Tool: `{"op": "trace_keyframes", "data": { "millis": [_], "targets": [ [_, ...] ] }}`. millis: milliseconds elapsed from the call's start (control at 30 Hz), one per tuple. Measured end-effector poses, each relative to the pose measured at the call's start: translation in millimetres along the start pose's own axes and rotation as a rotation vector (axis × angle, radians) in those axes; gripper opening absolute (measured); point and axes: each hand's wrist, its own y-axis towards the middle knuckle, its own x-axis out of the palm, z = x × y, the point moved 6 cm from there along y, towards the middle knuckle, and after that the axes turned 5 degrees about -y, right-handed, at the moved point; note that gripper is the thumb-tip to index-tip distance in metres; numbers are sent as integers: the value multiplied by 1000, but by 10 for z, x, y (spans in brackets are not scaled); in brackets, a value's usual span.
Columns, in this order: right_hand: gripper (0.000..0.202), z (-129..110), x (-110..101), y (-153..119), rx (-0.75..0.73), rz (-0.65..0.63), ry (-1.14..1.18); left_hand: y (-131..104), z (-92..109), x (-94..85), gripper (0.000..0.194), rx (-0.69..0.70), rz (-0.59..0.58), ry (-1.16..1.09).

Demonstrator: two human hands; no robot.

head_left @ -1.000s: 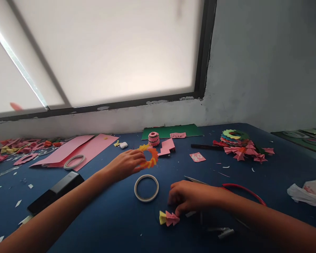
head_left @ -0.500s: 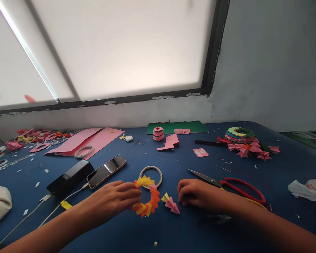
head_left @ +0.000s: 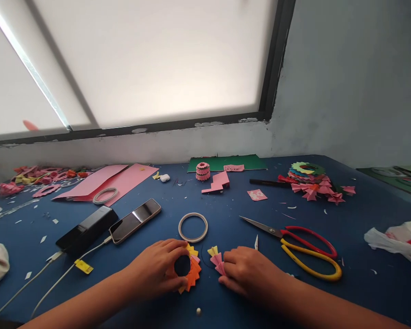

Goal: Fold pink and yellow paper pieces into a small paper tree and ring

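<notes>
While left hand (head_left: pixel 157 272) pins paper ring (head_left: pixel 191 273), right hand (head_left: pixel 245 272) touches folded pieces (head_left: pixel 216 259).

Legible text: none; the pink slip (head_left: pixel 233 168) lying on the green card sheet (head_left: pixel 226 162) carries dark handwriting, too small and blurred to be read.

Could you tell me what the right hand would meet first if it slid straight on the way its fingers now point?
The right hand points left across the table, already on the small pink and yellow folded piece. Beyond that, it would probably meet the orange and yellow paper ring that the left hand holds down.
</notes>
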Motion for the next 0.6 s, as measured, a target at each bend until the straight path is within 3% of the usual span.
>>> {"op": "trace_keyframes", "data": {
  "millis": [267,433,533,600],
  "targets": [
    [29,237,-108,315,237,82,63,246,140,41,38,95,-31,-56],
    [39,276,-190,389,37,65,185,414,144,66,20,139,34,-5],
    [23,314,-309,350,-100,106,125,472,127,94,19,124,61,4],
    [32,311,-330,323,-229,95,54,492,125,104,22,117,74,11]
  ]
}}
